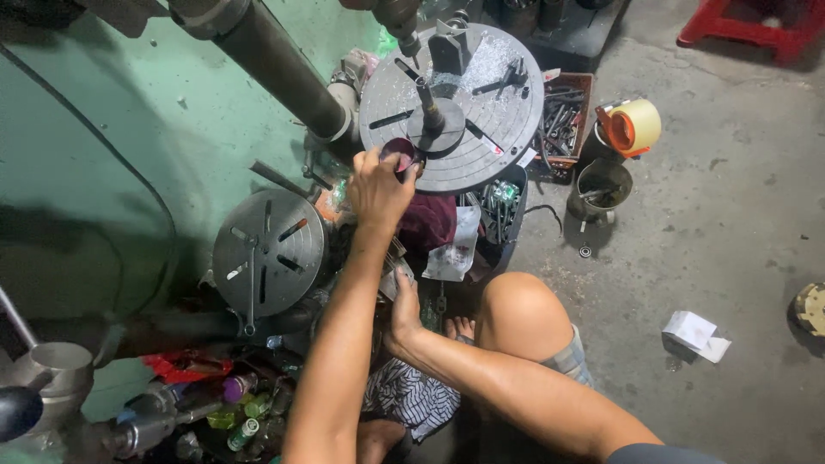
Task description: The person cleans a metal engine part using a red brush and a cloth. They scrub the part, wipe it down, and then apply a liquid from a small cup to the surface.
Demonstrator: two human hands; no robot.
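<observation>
Left hand (378,191) raised, gripping dark cup (400,155)

A pale green wall (103,129) fills the left side, scuffed and shadowed, with a black cable (129,176) curving down across it. The floor (730,232) on the right is bare grey concrete, stained and cracked. At the far right stands a red plastic stool (756,26), only its legs showing. Near it, by a rusty tray of metal tools (563,107), sit a roll of tape (634,126) and a small dark bucket (603,185). A crumpled white paper (696,335) lies nearer. Light is dim and even.
</observation>
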